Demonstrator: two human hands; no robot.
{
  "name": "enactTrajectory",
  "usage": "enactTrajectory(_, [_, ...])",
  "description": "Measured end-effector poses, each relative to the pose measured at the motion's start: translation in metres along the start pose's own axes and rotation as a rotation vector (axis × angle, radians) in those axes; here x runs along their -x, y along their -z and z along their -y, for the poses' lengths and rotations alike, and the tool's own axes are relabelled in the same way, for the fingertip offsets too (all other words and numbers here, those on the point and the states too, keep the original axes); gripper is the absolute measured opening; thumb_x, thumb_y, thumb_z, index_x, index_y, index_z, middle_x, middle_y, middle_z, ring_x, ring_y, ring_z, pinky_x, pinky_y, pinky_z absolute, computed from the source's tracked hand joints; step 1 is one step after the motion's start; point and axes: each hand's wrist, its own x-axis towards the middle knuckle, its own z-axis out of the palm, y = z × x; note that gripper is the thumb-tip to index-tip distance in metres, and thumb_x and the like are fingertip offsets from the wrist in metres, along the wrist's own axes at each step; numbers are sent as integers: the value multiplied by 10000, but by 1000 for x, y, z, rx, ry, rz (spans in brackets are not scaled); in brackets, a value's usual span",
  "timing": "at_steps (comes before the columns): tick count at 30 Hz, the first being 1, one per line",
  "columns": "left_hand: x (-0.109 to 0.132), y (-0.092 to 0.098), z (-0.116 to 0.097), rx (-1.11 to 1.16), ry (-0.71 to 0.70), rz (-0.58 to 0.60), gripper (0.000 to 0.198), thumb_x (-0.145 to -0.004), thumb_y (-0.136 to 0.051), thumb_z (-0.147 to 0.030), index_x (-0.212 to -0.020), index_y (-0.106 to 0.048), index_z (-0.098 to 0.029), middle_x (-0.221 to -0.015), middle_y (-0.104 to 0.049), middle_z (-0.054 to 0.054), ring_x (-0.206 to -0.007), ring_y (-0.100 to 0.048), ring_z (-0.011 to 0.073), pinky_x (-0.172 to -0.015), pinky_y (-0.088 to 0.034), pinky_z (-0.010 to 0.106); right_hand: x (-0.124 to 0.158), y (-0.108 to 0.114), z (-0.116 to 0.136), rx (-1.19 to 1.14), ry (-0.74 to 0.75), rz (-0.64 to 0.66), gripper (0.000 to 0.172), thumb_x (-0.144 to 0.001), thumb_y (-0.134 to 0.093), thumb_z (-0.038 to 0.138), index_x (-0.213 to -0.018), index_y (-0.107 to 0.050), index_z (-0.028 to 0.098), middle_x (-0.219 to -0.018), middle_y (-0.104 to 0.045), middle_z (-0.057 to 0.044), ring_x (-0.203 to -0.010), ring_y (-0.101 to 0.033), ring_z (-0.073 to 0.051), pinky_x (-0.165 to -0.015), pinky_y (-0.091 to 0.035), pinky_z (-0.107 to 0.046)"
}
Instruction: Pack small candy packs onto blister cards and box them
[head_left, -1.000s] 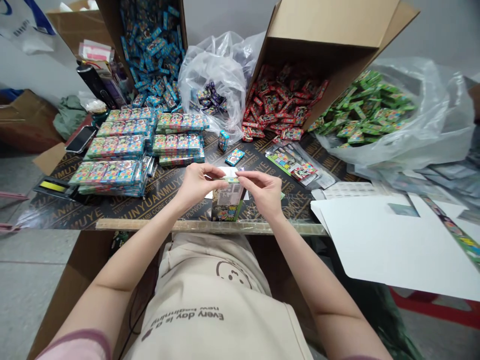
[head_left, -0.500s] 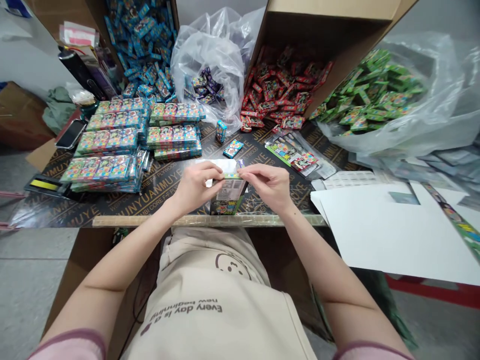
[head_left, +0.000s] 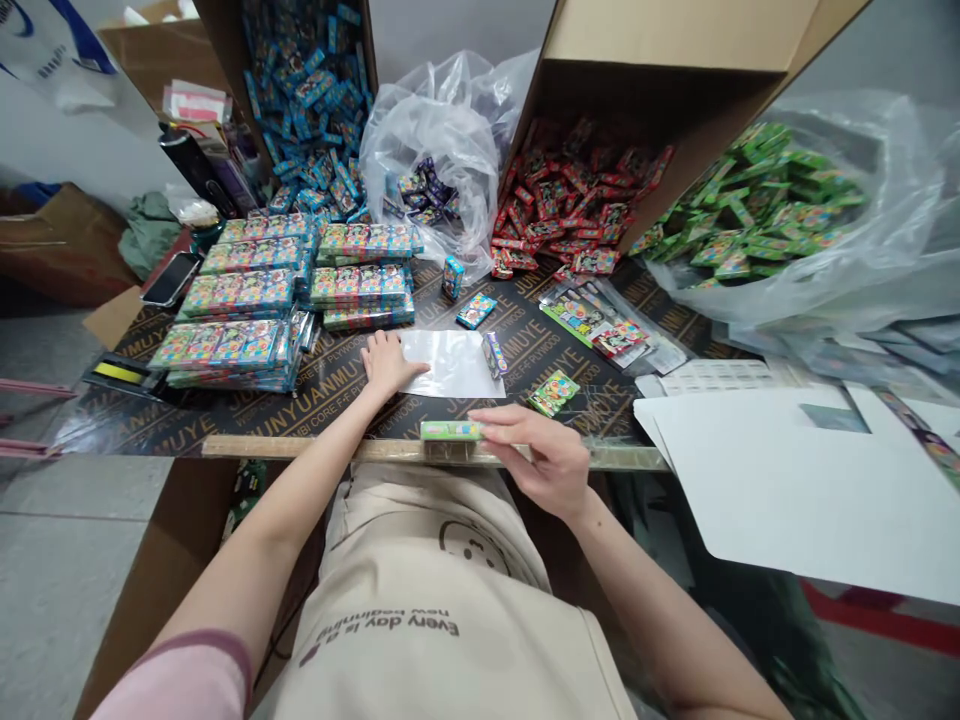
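My left hand (head_left: 387,364) lies with its fingers spread on the left end of a white, glossy sheet (head_left: 457,365). At the near edge of the table, my right hand (head_left: 544,455) pinches the right end of a green printed packet (head_left: 450,431), seen nearly edge-on. A small purple box (head_left: 494,355) rests at the sheet's right end. Right of it, a small green box (head_left: 553,392) lies on the table. Two small blue boxes are beyond the sheet: one upright box (head_left: 452,277) and one flat box (head_left: 475,310).
Stacks of wrapped multi-coloured packs (head_left: 225,345) stand left, near a phone (head_left: 171,279). Behind are piles of blue boxes (head_left: 315,90), red boxes (head_left: 555,190) and green boxes (head_left: 780,200), and a clear bag (head_left: 472,130) with purple ones. White sheets (head_left: 795,480) overhang at right.
My hands have moved apart: the left now lies on the white sheet; the right has brought the packet toward my body. The green box is now visible on the table. The view has shifted slightly.
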Motion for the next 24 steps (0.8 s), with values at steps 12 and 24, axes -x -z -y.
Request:
enactTrajectory(12, [4,35,8,912,200,2,348,-533,-688,-229,-862,-649,-122,-840,-722,62,-773,-671,216,-753,-530,336,-29,-27,-83,-130,-559,-393,201,-742,-720,309,-885,-686,173,-835,-728,-61,-763,-687,-196,-705,-571,-348])
enactTrajectory(24, [101,32,-16,1584,429,-10,450,-503,-815,-133,-935,-691,-164,-966,-757,54,-907,-706,220,-861,-546,333,-30,-65,-53,341,-180,-149,200,-862,-641,306,-1044,-714,263,-1042,-641,-84,-999,-563,-255,-925,-461,-450])
